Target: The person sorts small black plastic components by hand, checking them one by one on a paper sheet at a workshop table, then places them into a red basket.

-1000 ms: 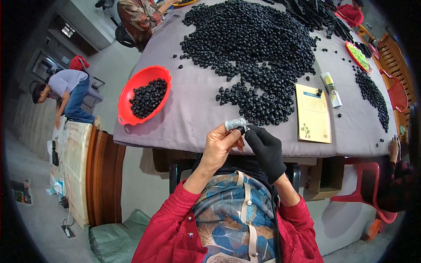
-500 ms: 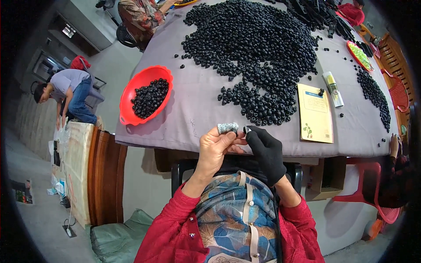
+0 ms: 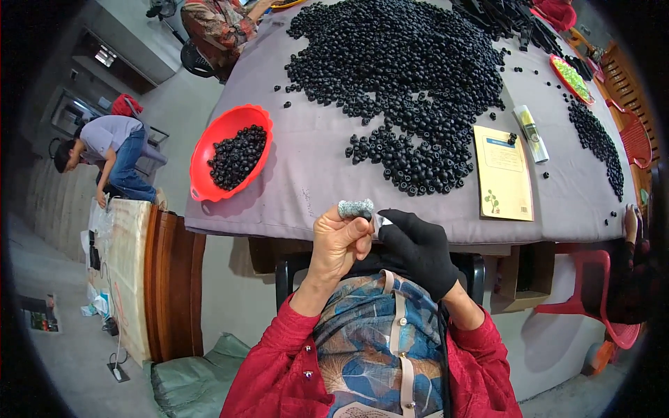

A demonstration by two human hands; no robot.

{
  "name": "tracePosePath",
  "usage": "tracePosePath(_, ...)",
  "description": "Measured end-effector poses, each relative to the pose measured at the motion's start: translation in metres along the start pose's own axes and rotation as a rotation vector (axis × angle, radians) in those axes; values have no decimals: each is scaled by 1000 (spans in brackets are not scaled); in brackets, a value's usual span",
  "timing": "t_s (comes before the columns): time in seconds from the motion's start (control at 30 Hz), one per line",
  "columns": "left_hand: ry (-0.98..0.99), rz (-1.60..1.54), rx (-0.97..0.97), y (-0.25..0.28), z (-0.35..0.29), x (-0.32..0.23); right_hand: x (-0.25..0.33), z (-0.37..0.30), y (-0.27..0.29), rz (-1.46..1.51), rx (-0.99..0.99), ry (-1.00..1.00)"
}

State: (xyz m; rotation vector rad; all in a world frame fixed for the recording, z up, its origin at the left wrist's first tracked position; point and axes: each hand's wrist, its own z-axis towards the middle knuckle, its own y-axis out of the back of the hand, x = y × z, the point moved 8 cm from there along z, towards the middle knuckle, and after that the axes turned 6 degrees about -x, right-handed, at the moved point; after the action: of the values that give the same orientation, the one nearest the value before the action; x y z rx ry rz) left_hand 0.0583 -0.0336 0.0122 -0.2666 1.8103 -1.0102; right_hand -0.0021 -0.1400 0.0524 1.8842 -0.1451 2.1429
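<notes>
Held in front of my body at the table's near edge, my left hand [image 3: 333,245] is bare, with a speckled grey finger cover [image 3: 350,208] on its index finger. Thumb and index finger pinch a small black round piece [image 3: 366,214]. My right hand [image 3: 424,256], in a black glove, closes on a small tool with a pale, shiny tip [image 3: 380,222]; the rest of it is hidden by the fingers. That tip meets the left fingertips beside the black piece. Beyond the hands, a large heap of similar black pieces [image 3: 404,76] covers much of the grey-covered table [image 3: 279,181].
A red bowl [image 3: 240,117] of black pieces stands at left. On the right lie a yellow booklet [image 3: 505,181], a white tube-like package [image 3: 532,136] and a red-rimmed plate [image 3: 571,80]. Other people are around the table; one bends over a wooden piece [image 3: 174,279] at far left.
My right hand has shifted slightly, bringing the pale tip against the left fingertips. My left fingers have curled in more around the black piece. The person at far left has moved an arm.
</notes>
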Motion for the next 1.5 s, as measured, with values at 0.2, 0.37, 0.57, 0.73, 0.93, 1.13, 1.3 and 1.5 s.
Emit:
tracePosePath(0.2,-11,63,12,-5,-3,0,-11,-3,-3,153,-11,-176)
tracePosePath(0.37,16,95,-39,-5,-4,1,-5,-2,0,78,-14,-104)
tracePosePath(0.57,40,58,-1,0,-2,6,-2,-1,1,-65,-41,-18)
tracePosePath(0.73,61,23,46,-2,-2,7,3,-1,3,-74,-43,-2)
tracePosePath(0.93,72,6,35,0,-1,9,2,-1,3,-63,-30,-18)
tracePosePath(1.13,88,-14,80,-3,-1,10,4,0,4,-104,-37,26)
tracePosePath(1.3,94,-2,68,-2,-1,11,7,0,4,-168,-20,67)
tracePosePath(1.5,99,-10,71,-3,-2,12,4,-1,4,-129,-35,62)
